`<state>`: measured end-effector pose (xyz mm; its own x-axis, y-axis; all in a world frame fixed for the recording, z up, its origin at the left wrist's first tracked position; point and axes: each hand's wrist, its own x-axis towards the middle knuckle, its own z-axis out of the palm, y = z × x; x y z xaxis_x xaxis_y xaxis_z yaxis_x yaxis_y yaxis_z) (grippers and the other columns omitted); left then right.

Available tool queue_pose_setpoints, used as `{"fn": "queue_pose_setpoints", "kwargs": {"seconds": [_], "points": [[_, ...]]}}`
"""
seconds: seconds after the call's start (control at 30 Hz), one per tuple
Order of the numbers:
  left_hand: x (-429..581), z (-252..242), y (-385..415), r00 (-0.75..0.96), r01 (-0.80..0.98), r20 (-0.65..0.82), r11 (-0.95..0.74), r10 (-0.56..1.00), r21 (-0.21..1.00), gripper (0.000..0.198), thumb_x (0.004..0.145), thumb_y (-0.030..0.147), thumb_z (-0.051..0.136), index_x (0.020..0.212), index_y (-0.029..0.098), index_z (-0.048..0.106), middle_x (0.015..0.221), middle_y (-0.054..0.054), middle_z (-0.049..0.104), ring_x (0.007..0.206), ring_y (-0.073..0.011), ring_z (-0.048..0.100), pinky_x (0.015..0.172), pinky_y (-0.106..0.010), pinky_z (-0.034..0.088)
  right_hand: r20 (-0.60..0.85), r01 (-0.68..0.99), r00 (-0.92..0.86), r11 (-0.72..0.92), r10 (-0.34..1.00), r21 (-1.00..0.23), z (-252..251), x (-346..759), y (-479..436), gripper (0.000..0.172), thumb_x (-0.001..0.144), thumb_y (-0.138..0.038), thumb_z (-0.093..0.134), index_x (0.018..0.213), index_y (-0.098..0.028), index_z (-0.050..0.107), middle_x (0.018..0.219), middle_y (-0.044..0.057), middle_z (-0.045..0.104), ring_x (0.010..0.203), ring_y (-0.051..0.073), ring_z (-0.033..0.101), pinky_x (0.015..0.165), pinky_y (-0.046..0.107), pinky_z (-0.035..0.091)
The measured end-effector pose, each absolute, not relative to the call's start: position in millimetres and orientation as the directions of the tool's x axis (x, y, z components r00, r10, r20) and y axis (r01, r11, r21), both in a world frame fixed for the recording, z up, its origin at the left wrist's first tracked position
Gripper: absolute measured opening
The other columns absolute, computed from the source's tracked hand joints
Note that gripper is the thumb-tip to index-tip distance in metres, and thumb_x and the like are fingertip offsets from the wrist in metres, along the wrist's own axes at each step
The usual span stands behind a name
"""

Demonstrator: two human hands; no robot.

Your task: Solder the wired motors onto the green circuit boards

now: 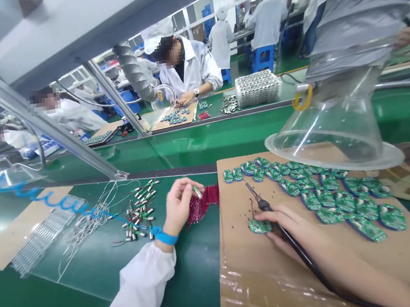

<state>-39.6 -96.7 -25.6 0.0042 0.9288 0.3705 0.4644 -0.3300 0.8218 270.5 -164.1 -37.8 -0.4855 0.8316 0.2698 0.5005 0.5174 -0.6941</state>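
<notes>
My left hand (pixel 179 207), with a blue wrist strap (pixel 165 236), pinches a small silver cylindrical part (pixel 197 191) with a bit of green on it. It is over the edge of a pile of dark red wires (pixel 203 207). My right hand (pixel 294 230) is closed round a black-handled soldering iron (pixel 263 205), its tip pointing up and left. The fingers of that hand also touch a small green circuit board (pixel 257 226) on the cardboard sheet (pixel 243 262). A thin dark red wire stands up from this board.
Several green circuit boards (pixel 325 197) cover the cardboard's far right. A clear extractor hood (pixel 336 140) hangs low above them. Left of my left hand lie loose small silver parts with wires (pixel 139 213), white cables (pixel 91 225) and a coiled blue cord (pixel 49 200). A co-worker (pixel 193 68) sits opposite.
</notes>
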Motion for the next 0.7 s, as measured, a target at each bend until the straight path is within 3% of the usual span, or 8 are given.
{"fn": "queue_pose_setpoints", "kwargs": {"seconds": [0.13,0.2,0.27,0.33,0.43,0.5,0.57,0.7], "points": [[20,-34,-98,0.21,0.238,0.284,-0.33,0.936,0.913,0.03,0.105,0.043,0.044,0.105,0.016,0.056,0.089,-0.011,0.075,0.074,-0.0181,0.074,0.071,-0.031,0.062,0.368,0.523,-0.385,0.528,0.847,-0.669,-31,281,-159,0.03,0.098,-0.019,0.053,0.126,-0.03,0.055,0.118,0.008,0.062,0.11,0.028,0.065,0.095,0.046,0.055],[41,-36,-99,0.3,0.142,0.254,-0.307,0.919,0.941,0.03,0.105,0.041,0.048,0.123,0.017,0.052,0.096,-0.012,0.076,0.072,-0.0167,0.074,0.07,-0.031,0.062,0.424,0.54,-0.296,0.516,0.856,-0.665,-35,289,-154,0.026,0.097,-0.019,0.055,0.122,-0.028,0.056,0.113,0.008,0.062,0.104,0.027,0.065,0.09,0.043,0.055],[54,-37,-100,0.366,0.042,0.217,-0.249,0.905,0.968,0.046,0.104,0.037,0.052,0.144,0.022,0.037,0.106,-0.012,0.075,0.071,-0.0145,0.073,0.071,-0.029,0.061,0.441,0.543,-0.246,0.5,0.863,-0.675,-40,295,-150,0.024,0.098,-0.018,0.054,0.12,-0.027,0.056,0.108,0.008,0.062,0.098,0.025,0.065,0.086,0.04,0.055],[59,-38,-102,0.408,-0.009,0.163,-0.175,0.898,0.985,0.052,0.103,0.035,0.054,0.15,0.024,0.032,0.111,-0.012,0.074,0.073,-0.0135,0.072,0.071,-0.028,0.059,0.443,0.537,-0.233,0.494,0.866,-0.684,-44,298,-149,0.023,0.099,-0.018,0.053,0.12,-0.027,0.057,0.107,0.007,0.062,0.096,0.023,0.064,0.086,0.039,0.053],[58,-42,-103,0.424,0.027,0.107,-0.131,0.899,0.991,0.028,0.103,0.036,0.052,0.125,0.017,0.053,0.103,-0.011,0.075,0.069,-0.0125,0.069,0.066,-0.026,0.056,0.464,0.506,-0.228,0.511,0.856,-0.695,-43,297,-151,0.022,0.1,-0.018,0.052,0.119,-0.027,0.058,0.103,0.006,0.061,0.093,0.022,0.063,0.083,0.036,0.052],[56,-44,-104,0.42,0.064,0.099,-0.138,0.902,0.988,0.021,0.103,0.036,0.052,0.109,0.016,0.057,0.096,-0.009,0.075,0.061,-0.0101,0.063,0.063,-0.025,0.053,0.455,0.488,-0.226,0.505,0.861,-0.712,-40,294,-153,0.021,0.1,-0.017,0.052,0.117,-0.026,0.059,0.102,0.006,0.061,0.091,0.02,0.063,0.082,0.034,0.051],[54,-44,-105,0.421,0.127,0.095,-0.162,0.902,0.979,0.019,0.103,0.035,0.053,0.106,0.017,0.058,0.091,-0.006,0.075,0.058,-0.0088,0.059,0.062,-0.024,0.051,0.443,0.48,-0.231,0.497,0.867,-0.723,-36,291,-155,0.021,0.099,-0.015,0.052,0.115,-0.025,0.06,0.102,0.005,0.061,0.091,0.019,0.063,0.083,0.033,0.051],[50,-40,-107,0.463,0.235,0.08,-0.21,0.882,0.949,0.017,0.102,0.034,0.055,0.109,0.019,0.059,0.09,-0.004,0.076,0.071,-0.0119,0.065,0.066,-0.023,0.05,0.446,0.463,-0.24,0.505,0.862,-0.728,-30,292,-154,0.019,0.099,-0.013,0.053,0.111,-0.024,0.062,0.1,0.004,0.064,0.091,0.018,0.065,0.083,0.033,0.051]]}}
